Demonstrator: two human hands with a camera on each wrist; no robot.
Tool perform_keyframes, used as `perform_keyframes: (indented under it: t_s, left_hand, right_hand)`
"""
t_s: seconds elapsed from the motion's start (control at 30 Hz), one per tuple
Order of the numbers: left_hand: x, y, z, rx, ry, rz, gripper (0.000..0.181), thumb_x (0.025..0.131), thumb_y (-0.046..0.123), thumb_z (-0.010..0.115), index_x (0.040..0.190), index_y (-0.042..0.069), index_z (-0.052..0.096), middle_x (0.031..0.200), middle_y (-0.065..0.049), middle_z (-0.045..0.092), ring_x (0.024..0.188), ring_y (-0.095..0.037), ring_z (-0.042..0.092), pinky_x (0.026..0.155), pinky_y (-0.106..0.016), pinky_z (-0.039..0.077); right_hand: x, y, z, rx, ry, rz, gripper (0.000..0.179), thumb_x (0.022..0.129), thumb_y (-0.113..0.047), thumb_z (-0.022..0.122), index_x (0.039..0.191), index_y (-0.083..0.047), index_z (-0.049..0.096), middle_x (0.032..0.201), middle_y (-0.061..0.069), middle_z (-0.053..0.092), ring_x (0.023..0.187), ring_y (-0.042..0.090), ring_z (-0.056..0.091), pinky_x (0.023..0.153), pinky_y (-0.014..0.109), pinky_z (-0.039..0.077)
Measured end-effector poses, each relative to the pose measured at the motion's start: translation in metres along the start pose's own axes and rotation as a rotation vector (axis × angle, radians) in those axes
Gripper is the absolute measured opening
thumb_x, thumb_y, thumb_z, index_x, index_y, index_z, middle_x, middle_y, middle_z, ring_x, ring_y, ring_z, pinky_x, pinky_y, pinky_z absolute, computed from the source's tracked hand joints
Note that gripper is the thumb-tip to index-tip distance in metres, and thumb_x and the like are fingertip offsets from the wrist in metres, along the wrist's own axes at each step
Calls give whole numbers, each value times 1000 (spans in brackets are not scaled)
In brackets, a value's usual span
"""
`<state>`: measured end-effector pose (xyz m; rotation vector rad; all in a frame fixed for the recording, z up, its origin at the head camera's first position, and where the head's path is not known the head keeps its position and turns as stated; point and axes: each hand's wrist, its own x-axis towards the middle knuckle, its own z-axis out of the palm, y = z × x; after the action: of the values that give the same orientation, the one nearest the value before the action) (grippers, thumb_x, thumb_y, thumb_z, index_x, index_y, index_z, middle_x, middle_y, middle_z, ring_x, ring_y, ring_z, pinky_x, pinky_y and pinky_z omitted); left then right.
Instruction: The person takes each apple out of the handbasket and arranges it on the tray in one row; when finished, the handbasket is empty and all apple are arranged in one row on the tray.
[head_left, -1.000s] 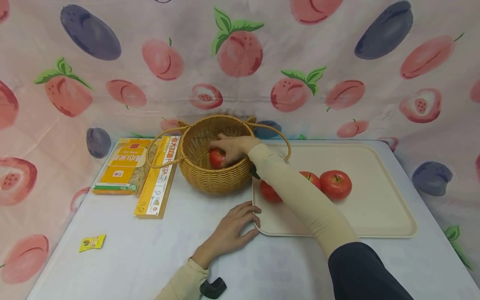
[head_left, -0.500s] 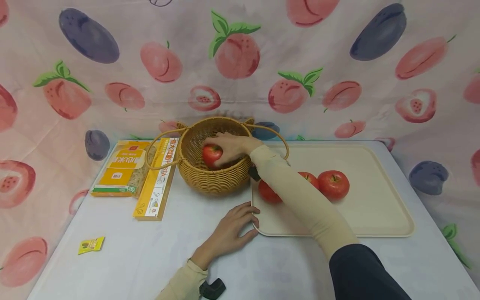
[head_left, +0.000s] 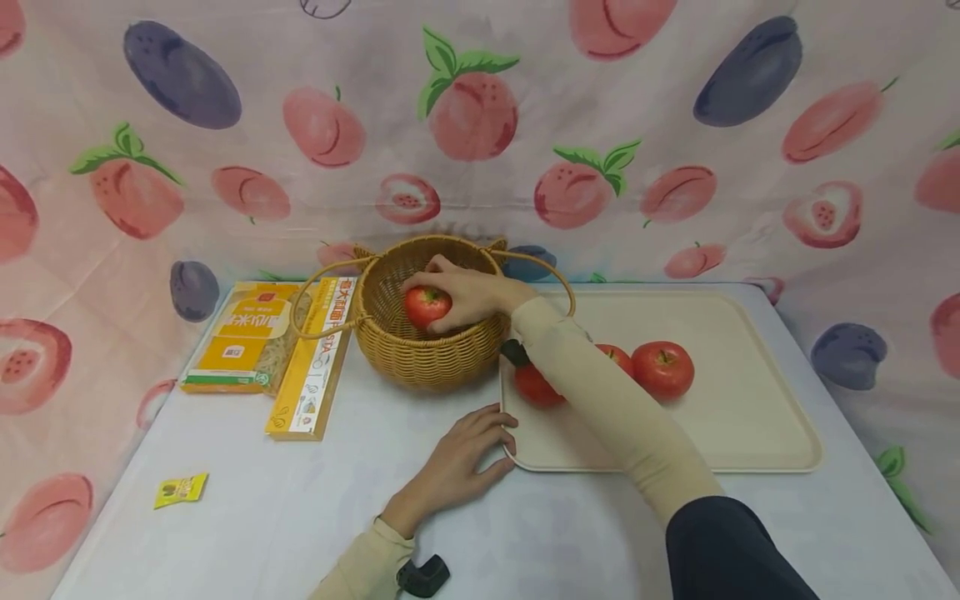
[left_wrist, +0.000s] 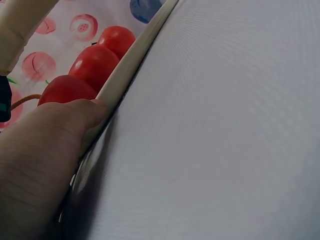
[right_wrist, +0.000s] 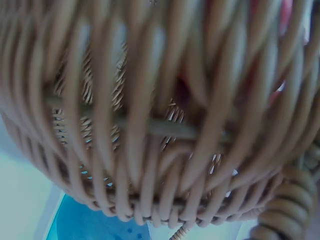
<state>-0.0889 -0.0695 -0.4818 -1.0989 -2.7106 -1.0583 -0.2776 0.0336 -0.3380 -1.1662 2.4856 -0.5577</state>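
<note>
My right hand [head_left: 472,293] grips a red apple [head_left: 427,307] from above, inside the mouth of a round wicker basket [head_left: 427,362]. In the right wrist view the woven basket wall [right_wrist: 150,125] fills most of the picture and hides that hand. My left hand [head_left: 459,461] lies with spread, relaxed fingers at the near left corner of a cream tray [head_left: 750,417], touching its rim. The left wrist view shows its thumb [left_wrist: 82,114] along the tray edge. On the tray, a red apple [head_left: 663,371] sits right of two others, partly covered by my right sleeve.
Left of the basket lie a yellow pasta box [head_left: 315,367] and a yellow bag of dry noodles [head_left: 240,337]. A small yellow packet [head_left: 181,490] lies at the front left. The basket's two handles [head_left: 561,279] fold outwards, the right one reaching over the tray's far left corner.
The apple in my right hand has risen a little inside the basket and shows more of its top. The right wrist has lifted slightly. My left hand stays in place at the tray corner.
</note>
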Motion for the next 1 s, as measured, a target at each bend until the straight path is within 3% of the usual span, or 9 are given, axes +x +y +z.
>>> perform_keyframes:
  t_s: [0.13, 0.47, 0.8, 1.0]
  left_hand:
    - [0, 0, 1, -7, -3, -1, 7, 90, 30, 62, 95, 27, 59, 129, 10, 55, 138, -19, 35, 115, -41, 31]
    - [-1, 1, 0, -9, -8, -3, 7, 90, 30, 62, 95, 26, 59, 129, 9, 54, 138, -19, 35, 114, -42, 32]
    - [-1, 1, -1, -20, -31, -34, 7, 90, 31, 62, 95, 27, 59, 130, 10, 54, 140, -16, 33, 116, -42, 30]
    - [-1, 1, -1, -16, -16, -19, 7, 90, 30, 62, 95, 27, 59, 129, 10, 54, 139, -18, 34, 115, -43, 31]
  right_hand:
    - [-4, -1, 1, -3, 9, 7, 65, 80, -41, 66, 138, -36, 39, 136, 3, 30, 111, 16, 48, 95, 37, 47]
    - [-17, 1, 1, 27, 124, -37, 65, 79, -44, 66, 138, -40, 39, 137, -5, 34, 108, 9, 51, 92, 32, 50]
    - [-30, 3, 1, 103, 233, -34, 67, 79, -51, 65, 139, -44, 35, 138, -4, 34, 112, 15, 50, 92, 39, 51]
    - [-39, 4, 0, 124, 289, -47, 67, 81, -49, 66, 140, -41, 35, 139, -5, 36, 118, 15, 47, 95, 41, 49]
